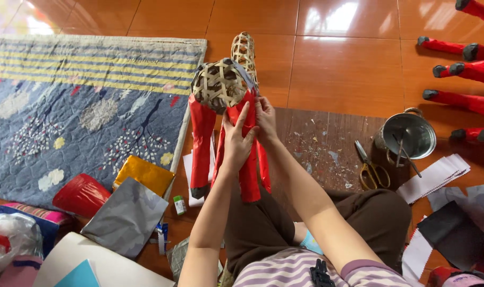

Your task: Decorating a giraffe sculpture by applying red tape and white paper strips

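Observation:
A woven bamboo animal frame (220, 82) stands upside down in front of me, its legs wrapped in red paper (201, 143) with dark tips. My left hand (236, 139) presses flat on the red paper of one leg near the body. My right hand (264, 119) holds the same leg from the right side, fingers against the paper. A bare woven neck (244, 52) sticks up behind the body.
A blue quilted mat (82, 106) lies left. Loose sheets of yellow (144, 174), grey (126, 217) and red paper sit near it. Scissors (370, 169), a metal pot (409, 134), white paper strips (436, 177) and finished red legs (465, 72) are to the right.

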